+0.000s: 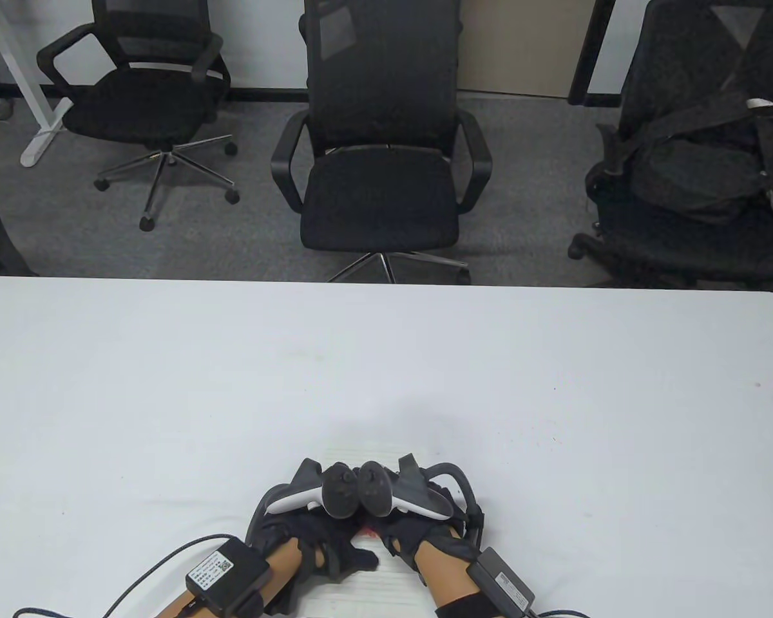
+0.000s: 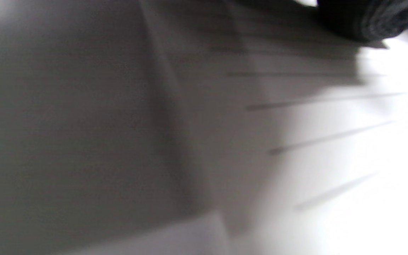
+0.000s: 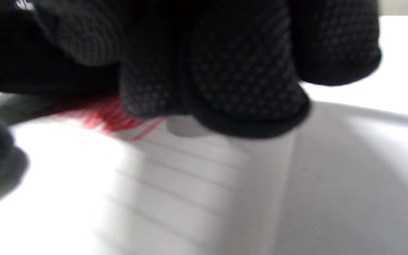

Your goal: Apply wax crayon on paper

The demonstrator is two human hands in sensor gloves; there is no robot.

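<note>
Both my hands meet over the lined paper [image 3: 197,184] at the counter's [image 1: 386,360] near edge, right hand [image 1: 425,534] seemingly curled, crayon hidden, grip unclear, left hand [image 1: 322,547] resting on the sheet, red marks [image 3: 115,118] already laid, most lines still blank

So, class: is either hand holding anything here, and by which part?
It cannot be told. The right hand curls over red marks on the lined paper, but no crayon shows; the left hand hides its fingers.
</note>
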